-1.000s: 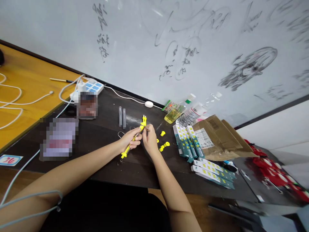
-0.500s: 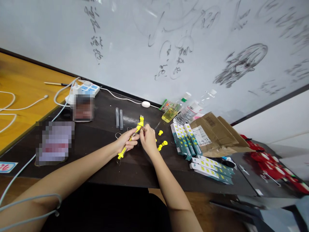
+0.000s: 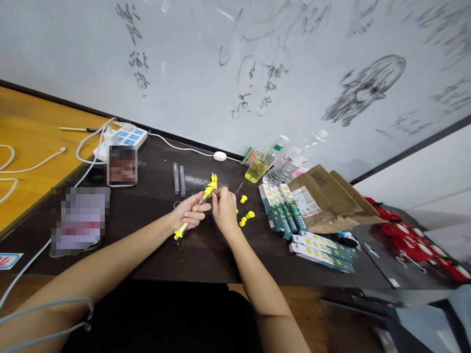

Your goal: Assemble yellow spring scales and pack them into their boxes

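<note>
Just left of the loose yellow pieces (image 3: 245, 216) on the desk (image 3: 154, 208), the left hand (image 3: 189, 212) clasps the yellow-tipped tool (image 3: 210, 185) mid-shaft, its long axis slanting near-left to far-right, while the right hand (image 3: 223, 211) pinches its far end.

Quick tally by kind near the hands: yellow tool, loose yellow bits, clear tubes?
yellow tool, gripped by the left hand, with the right hand pinching at its upper end: 1
loose yellow bits: 3 (a possible fourth speck is too small to tell)
clear tubes: 2
Total: 6
</note>
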`<state>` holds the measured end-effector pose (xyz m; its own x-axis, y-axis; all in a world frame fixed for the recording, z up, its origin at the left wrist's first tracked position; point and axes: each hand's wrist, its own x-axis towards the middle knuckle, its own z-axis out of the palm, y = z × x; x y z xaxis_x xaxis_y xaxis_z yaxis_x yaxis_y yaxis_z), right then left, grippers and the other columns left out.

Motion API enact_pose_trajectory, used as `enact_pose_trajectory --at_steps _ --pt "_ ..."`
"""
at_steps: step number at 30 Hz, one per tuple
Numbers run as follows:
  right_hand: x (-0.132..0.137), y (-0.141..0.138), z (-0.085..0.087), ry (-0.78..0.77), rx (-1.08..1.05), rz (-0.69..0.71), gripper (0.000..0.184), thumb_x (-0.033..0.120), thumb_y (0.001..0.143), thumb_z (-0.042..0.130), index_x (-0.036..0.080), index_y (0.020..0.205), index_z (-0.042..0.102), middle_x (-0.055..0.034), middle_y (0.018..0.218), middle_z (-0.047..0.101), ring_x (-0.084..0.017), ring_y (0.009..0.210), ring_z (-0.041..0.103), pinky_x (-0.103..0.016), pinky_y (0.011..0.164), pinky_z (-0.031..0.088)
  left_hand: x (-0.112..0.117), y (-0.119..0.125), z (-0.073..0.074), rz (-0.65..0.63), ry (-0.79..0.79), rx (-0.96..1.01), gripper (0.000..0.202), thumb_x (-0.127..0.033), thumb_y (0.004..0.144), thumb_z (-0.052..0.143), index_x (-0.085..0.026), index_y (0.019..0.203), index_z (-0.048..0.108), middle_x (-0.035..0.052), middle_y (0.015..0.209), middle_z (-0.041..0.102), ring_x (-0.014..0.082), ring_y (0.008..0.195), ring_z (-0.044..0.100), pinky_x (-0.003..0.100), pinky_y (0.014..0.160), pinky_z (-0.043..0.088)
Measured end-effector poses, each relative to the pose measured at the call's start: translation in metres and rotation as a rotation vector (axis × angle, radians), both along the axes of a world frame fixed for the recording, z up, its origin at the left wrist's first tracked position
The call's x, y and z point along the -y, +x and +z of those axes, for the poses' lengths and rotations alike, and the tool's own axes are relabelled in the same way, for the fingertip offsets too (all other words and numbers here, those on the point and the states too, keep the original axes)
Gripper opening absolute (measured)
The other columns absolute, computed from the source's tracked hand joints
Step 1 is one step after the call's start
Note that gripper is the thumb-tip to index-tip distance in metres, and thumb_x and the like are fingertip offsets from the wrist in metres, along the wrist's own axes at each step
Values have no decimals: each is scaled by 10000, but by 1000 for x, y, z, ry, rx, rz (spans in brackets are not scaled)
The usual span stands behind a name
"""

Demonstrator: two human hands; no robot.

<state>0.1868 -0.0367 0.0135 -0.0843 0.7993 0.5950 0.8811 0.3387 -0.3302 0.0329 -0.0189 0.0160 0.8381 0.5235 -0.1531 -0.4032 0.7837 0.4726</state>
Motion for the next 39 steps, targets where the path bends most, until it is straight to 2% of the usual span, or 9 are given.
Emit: enact_pose_trajectory --at_steps 5,9,12,16,19,23,28,33,39 --pt "-1 6 0 -5 -27 83 111 232 924 377 212 833 439 -46 815 623 -186 779 579 -357 853 389 0 4 -3 18 80 14 408 -395 981 223 -174 832 531 -74 500 319 29 279 200 121 256 269" --pt "0 10 2 -63 -79 121 119 256 919 389 215 814 429 -27 757 602 -178 743 569 -344 817 403 -2 6 -5 -18 147 -103 447 -459 955 277 -172 659 450 -72 445 273 39 276 192 129 229 200" --pt "2 10 5 -152 -270 181 137 300 923 394 219 814 409 20 662 551 -143 626 540 -288 695 414 -5 4 -4 -72 144 -157 466 -477 952 276 -179 625 420 -78 421 235 38 267 158 129 216 174" --pt "3 10 8 -270 -571 285 197 368 920 432 225 795 381 69 570 474 -103 512 453 -239 578 374 -6 0 -4 -87 88 -23 307 -404 955 348 -167 883 530 -84 490 296 33 285 188 104 220 147" --pt "0 13 8 -325 -669 347 251 411 908 461 223 766 376 76 556 438 -92 505 411 -229 555 351 -5 -2 -6 -76 53 89 244 -340 960 364 -165 1031 518 -84 548 317 22 301 215 93 229 124" --pt "-2 16 5 -361 -669 376 256 421 912 452 221 766 389 71 572 419 -92 517 390 -229 548 335 -3 0 -9 -68 31 130 264 -318 972 328 -147 1058 510 -73 596 347 10 306 241 94 232 121" --pt "-1 18 3 -341 -590 372 211 390 918 432 223 795 395 59 625 424 -100 554 400 -232 559 330 -2 3 -11 -27 31 153 248 -296 977 311 -140 975 504 -75 580 338 14 295 256 105 227 139" --pt "2 19 7 -300 -429 350 175 333 906 436 224 784 375 54 658 413 -105 577 396 -243 593 325 -5 0 -12 -81 5 178 174 -286 958 376 -159 935 493 -78 562 319 18 292 263 105 227 145" --pt "1 15 5 -245 -466 320 168 336 906 445 223 792 394 46 664 463 -107 582 440 -245 599 345 -4 2 -9 -44 76 96 305 -319 984 265 -157 898 509 -71 549 367 25 285 245 109 226 175"
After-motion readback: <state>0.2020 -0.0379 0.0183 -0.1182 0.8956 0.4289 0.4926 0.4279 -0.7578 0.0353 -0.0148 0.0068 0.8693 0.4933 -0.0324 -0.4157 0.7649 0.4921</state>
